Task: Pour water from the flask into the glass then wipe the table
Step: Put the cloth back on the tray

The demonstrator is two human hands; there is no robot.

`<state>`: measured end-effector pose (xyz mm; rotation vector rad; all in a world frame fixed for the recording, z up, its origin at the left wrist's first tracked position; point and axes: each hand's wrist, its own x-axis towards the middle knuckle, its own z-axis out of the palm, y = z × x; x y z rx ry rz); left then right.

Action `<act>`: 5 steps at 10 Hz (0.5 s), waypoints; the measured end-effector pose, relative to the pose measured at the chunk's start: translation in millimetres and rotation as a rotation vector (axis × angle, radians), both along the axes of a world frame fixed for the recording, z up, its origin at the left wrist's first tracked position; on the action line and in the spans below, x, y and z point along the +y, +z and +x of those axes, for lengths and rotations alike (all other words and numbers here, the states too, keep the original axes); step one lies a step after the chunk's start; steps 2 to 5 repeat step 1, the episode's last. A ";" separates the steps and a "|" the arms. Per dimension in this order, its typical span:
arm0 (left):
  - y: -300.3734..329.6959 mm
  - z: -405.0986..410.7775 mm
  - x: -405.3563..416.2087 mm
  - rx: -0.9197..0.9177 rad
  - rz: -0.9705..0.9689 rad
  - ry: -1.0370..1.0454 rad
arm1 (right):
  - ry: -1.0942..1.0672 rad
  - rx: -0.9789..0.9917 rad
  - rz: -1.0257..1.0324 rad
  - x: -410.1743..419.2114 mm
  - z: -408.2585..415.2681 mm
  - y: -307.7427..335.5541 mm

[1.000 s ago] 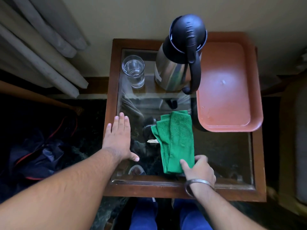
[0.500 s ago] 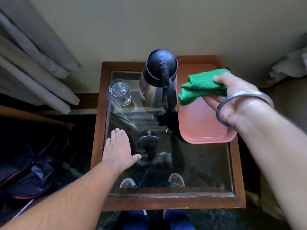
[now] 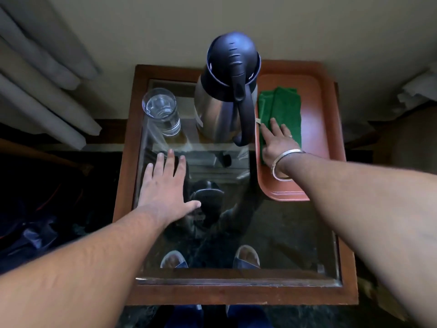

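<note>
A steel flask (image 3: 220, 110) with a black lid and handle stands upright at the back of the glass-topped table (image 3: 236, 297). To its left stands a clear glass (image 3: 163, 112) holding water. A folded green cloth (image 3: 283, 110) lies flat in the brown tray (image 3: 314, 143) right of the flask. My right hand (image 3: 276, 143), with a metal bangle on the wrist, rests flat on the cloth's near end, fingers spread. My left hand (image 3: 165, 183) lies open and flat on the glass top, in front of the glass.
Wooden frame edges the glass top. A wall runs close behind the table, grey curtains (image 3: 47, 79) hang at the left, and a dark bag (image 3: 35, 233) lies on the floor to the left. My feet show through the glass.
My right hand carried the green cloth from the front of the table up to the tray and laid it flat there; its grip has loosened. My left hand slid slightly forward.
</note>
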<state>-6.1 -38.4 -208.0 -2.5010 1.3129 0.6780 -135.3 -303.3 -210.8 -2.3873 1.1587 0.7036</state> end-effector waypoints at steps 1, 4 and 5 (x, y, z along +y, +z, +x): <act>22.1 6.6 4.3 -0.023 0.024 0.030 | -0.022 0.086 -0.008 4.4 -2.1 17.3; 22.1 6.6 4.3 -0.023 0.024 0.030 | -0.022 0.086 -0.008 4.4 -2.1 17.3; 22.1 6.6 4.3 -0.023 0.024 0.030 | -0.022 0.086 -0.008 4.4 -2.1 17.3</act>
